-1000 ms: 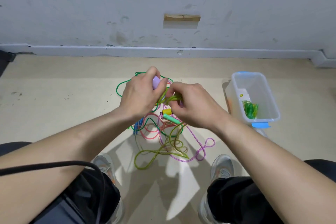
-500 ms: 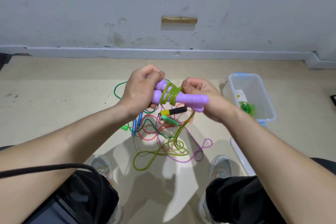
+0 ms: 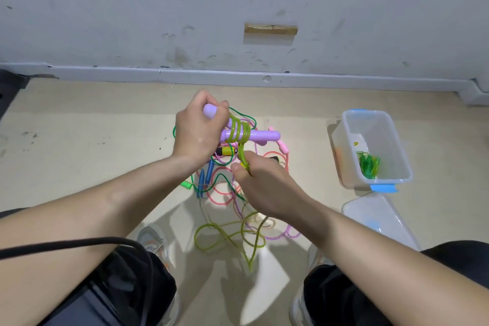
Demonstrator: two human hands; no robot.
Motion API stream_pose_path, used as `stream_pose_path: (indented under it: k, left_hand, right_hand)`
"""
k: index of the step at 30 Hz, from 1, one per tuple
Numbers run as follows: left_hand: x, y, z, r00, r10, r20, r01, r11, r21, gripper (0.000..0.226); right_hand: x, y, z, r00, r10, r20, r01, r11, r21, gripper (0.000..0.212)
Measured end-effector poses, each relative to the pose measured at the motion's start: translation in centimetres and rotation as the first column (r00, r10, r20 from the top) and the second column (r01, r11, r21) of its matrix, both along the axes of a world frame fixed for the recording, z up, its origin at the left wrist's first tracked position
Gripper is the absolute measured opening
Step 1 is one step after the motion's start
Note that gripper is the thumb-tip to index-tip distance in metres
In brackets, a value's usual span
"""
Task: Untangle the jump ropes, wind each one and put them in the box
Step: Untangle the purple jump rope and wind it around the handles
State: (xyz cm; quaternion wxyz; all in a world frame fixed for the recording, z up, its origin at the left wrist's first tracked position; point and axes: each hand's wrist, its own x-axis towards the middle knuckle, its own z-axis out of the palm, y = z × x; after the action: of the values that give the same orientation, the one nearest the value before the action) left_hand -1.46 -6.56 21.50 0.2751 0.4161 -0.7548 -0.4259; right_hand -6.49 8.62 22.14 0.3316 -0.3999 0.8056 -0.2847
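— Above the middle of the floor, in front of the knees: what in the left hand?
— Two purple handles, fingers clamped round their left ends. One rounded tip peeking out above the fingers, the other handle sticking out level to the right, toward the box. Several turns of the yellow-green rope wound round both, just right of the knuckles.
— And the right hand?
— Lower and nearer, just below the handles. Pinches that same yellow-green rope between thumb and curled fingers, right under the coil.
— Rest of that rope?
— Down past the right wrist to the floor, in loose loops between the two shoes, blurred at the near end.
— Under the hands?
— Tangle of other ropes on the floor: pink, dark green and speckled purple cords crossing one another. A pair of blue handles below the left wrist, a yellow-and-black handle just beneath the purple ones, a pink handle to their right.
— Box?
— Clear plastic box with blue clips, open, well to the right of both hands. Inside, toward the near end, one wound green rope. Lid flat on the floor, just in front of the box.
— Anything else?
— Black cable across the left forearm.
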Motion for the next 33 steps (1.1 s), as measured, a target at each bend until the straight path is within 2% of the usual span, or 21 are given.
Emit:
stream_pose_path:
  k: [3, 8, 12, 14, 17, 18, 20, 22, 24, 27, 28, 30, 31, 33]
  left_hand:
    - [0.3, 0.1, -0.9, 0.995, -0.076, 0.072, 0.083, 0.992, -0.096, 0.026]
    - [-0.1, 0.5, -1.2, 0.958, -0.175, 0.227, 0.223, 0.952, -0.208, 0.028]
    - [-0.1, 1.0, -0.9, 0.904, -0.315, 0.290, 0.365, 0.921, -0.134, 0.027]
    - [-0.2, 0.9, -0.6, 0.887, -0.377, 0.265, 0.410, 0.909, -0.080, 0.025]
    - [-0.1, 1.1, 0.1, 0.855, -0.481, 0.195, 0.486, 0.874, 0.024, 0.017]
    - [-0.1, 1.5, 0.4, 0.838, -0.519, 0.169, 0.515, 0.854, 0.068, 0.018]
    - [-0.1, 2.3, 0.9, 0.817, -0.568, 0.097, 0.552, 0.820, 0.151, 0.015]
    - [-0.2, 2.4, 1.6, 0.855, -0.518, -0.016, 0.508, 0.830, 0.232, 0.015]
    - [-0.4, 1.9, 1.9, 0.902, -0.396, -0.170, 0.431, 0.828, 0.359, 0.016]
    - [-0.5, 1.6, 2.3, 0.926, -0.230, -0.299, 0.355, 0.799, 0.486, 0.019]
    - [-0.5, 1.6, 2.3, 0.931, -0.179, -0.318, 0.327, 0.795, 0.511, 0.020]
    - [-0.6, 1.1, 1.8, 0.944, -0.059, -0.324, 0.239, 0.800, 0.550, 0.016]
    - [-0.5, 0.6, 1.5, 0.948, 0.000, -0.317, 0.186, 0.808, 0.558, 0.015]
    - [-0.5, -0.5, 1.0, 0.949, 0.095, -0.300, 0.092, 0.827, 0.555, 0.019]
  right_hand:
    - [-0.7, 0.0, 0.7, 0.968, 0.147, -0.203, -0.135, 0.988, 0.069, 0.026]
    - [-3.1, 0.1, 1.8, 0.926, 0.178, -0.334, -0.160, 0.984, 0.082, 0.028]
    - [-4.9, 0.4, 3.0, 0.918, 0.147, -0.368, -0.186, 0.980, -0.071, 0.007]
    - [-5.7, 0.5, 2.7, 0.959, 0.142, -0.244, -0.182, 0.971, -0.154, 0.009]
    - [-7.2, 0.7, 1.8, 0.985, 0.101, 0.140, -0.065, 0.968, -0.241, 0.021]
    - [-7.5, 0.8, 1.7, 0.973, 0.083, 0.215, -0.028, 0.968, -0.249, 0.026]
    - [-8.2, 1.1, 1.3, 0.965, 0.039, 0.260, 0.030, 0.966, -0.256, 0.030]
    - [-8.5, 1.4, 1.0, 0.935, 0.003, 0.354, 0.108, 0.950, -0.292, 0.023]
    - [-8.2, 1.5, 0.2, 0.850, 0.003, 0.526, 0.191, 0.930, -0.313, 0.032]
    - [-6.0, 1.0, -1.7, 0.706, -0.080, 0.704, 0.319, 0.923, -0.215, 0.026]
    - [-5.2, 0.7, -2.5, 0.675, -0.115, 0.729, 0.341, 0.925, -0.170, 0.033]
    - [-3.6, 0.5, -3.9, 0.686, -0.180, 0.705, 0.355, 0.929, -0.108, 0.050]
    - [-2.9, 0.6, -4.3, 0.738, -0.202, 0.644, 0.344, 0.933, -0.102, 0.053]
    - [-1.7, 0.9, -4.5, 0.903, -0.171, 0.394, 0.234, 0.965, -0.117, 0.048]
